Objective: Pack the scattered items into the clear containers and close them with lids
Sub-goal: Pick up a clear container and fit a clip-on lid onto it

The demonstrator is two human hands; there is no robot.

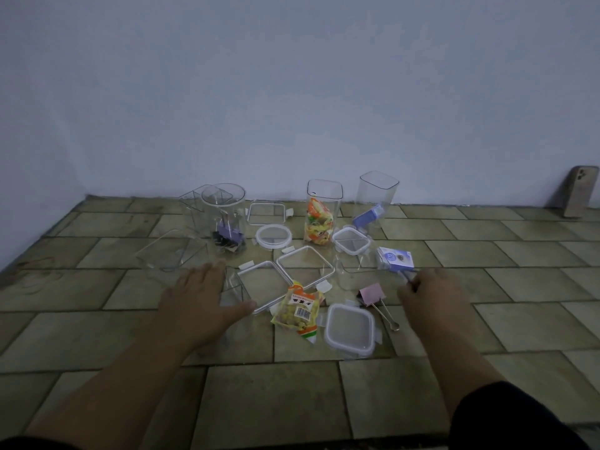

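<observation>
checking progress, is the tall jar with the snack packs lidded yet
Not lidded: the jar stands upright with its rim open above the snack packs, and the lids lie loose on the floor.

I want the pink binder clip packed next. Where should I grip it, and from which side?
Probably pinch the wire handles, coming from the near side. The pink binder clip lies on the tiled floor with both handles stretched toward the person, beside the square lid, while its body sits low.
</observation>
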